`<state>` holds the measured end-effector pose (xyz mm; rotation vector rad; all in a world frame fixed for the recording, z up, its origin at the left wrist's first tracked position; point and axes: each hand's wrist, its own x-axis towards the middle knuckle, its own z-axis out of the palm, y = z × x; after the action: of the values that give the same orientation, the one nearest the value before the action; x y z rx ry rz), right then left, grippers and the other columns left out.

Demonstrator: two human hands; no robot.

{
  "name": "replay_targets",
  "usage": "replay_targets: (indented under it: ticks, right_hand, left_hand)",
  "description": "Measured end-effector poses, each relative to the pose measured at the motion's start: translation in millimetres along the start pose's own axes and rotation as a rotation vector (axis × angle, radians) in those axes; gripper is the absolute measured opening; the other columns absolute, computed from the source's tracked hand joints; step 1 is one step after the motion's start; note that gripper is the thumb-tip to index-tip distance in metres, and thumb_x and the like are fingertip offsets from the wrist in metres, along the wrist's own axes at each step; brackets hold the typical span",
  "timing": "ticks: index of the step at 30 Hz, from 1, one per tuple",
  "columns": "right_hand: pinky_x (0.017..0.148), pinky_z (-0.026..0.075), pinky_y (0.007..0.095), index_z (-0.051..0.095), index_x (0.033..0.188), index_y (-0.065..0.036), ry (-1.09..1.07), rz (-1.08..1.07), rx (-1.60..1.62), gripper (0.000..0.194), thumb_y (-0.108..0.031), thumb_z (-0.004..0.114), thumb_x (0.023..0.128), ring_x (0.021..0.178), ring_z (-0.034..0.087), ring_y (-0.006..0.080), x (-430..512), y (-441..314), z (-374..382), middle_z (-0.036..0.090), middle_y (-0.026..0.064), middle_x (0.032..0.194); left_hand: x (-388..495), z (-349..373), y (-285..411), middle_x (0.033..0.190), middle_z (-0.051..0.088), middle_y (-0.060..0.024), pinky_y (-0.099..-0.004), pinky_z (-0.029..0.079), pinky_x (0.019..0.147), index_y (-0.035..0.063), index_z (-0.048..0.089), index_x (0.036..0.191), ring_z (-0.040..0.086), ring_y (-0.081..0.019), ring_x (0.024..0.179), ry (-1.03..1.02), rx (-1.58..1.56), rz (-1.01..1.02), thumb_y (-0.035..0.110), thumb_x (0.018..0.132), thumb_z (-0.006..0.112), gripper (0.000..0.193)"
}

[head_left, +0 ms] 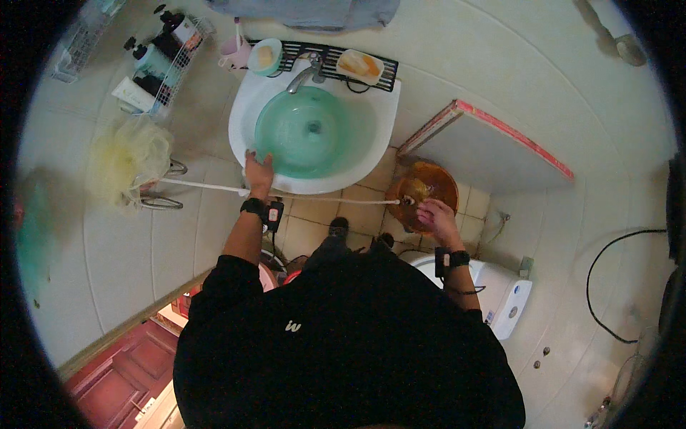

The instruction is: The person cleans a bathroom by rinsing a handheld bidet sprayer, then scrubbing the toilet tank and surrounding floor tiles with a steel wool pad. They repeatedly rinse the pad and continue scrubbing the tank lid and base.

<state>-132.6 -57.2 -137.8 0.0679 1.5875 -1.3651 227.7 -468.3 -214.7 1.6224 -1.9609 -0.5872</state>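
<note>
My left hand lies at the near-left edge of the white washbasin, its fingers apart beside the rim of a translucent green plastic basin. The green basin sits inside the washbasin under a chrome faucet and seems to hold water. Over an orange-brown bucket on the floor is my right hand, fingers bent. Whether it pinches something is too small to tell. A white tube or rod spans from the left wall, past my left wrist, to just short of my right fingers.
Soap dishes and a pink cup stand behind the washbasin. Bottles fill a wire rack at left, above a yellow mesh pouf. A red-edged panel leans behind the bucket. A white toilet is at right.
</note>
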Motion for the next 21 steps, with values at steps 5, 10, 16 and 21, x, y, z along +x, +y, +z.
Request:
replay_targets:
  ticks: [5,10,16,21]
  right_hand:
    - [0.077,0.060,0.0325,0.065,0.117,-0.002,0.208,0.030,0.191,0.023,-0.017,0.064,0.101,0.090,0.071,0.0197,-27.6,51.4,-76.4,0.072,0.0086,0.103]
    - [0.080,0.061,0.0357,0.064,0.115,-0.001,0.329,0.052,0.134,0.029,-0.023,0.068,0.097,0.093,0.072,0.0232,-69.8,112.2,-132.6,0.070,0.0107,0.105]
    - [0.089,0.061,0.0407,0.054,0.137,0.004,0.493,0.207,0.219,0.044,-0.021,0.061,0.101,0.107,0.069,0.0320,-115.7,165.0,-160.5,0.065,0.0194,0.128]
    - [0.091,0.060,0.0433,0.056,0.135,0.003,0.459,0.201,0.280,0.042,-0.022,0.062,0.101,0.110,0.068,0.0330,-134.1,215.1,-175.0,0.065,0.0199,0.127]
  left_hand:
    - [4.4,9.1,10.1,0.122,0.066,-0.0231,-0.0411,0.054,0.093,-0.0038,0.059,0.132,0.066,-0.0359,0.109,0.124,-0.080,0.173,0.014,0.086,0.078,0.052]
    - [-28.7,25.0,57.8,0.113,0.071,-0.0120,-0.0315,0.055,0.082,0.0019,0.065,0.124,0.067,-0.0203,0.098,-0.325,-0.422,0.187,0.007,0.094,0.068,0.030]
    - [-77.4,54.4,81.4,0.108,0.073,-0.0069,-0.0302,0.054,0.081,0.0040,0.066,0.123,0.068,-0.0154,0.095,-0.647,-0.547,0.278,0.006,0.097,0.064,0.026]
    - [-92.7,66.4,89.6,0.111,0.074,-0.0084,-0.0311,0.054,0.082,0.0057,0.066,0.126,0.070,-0.0172,0.098,-0.727,-0.398,0.336,0.006,0.097,0.064,0.028]
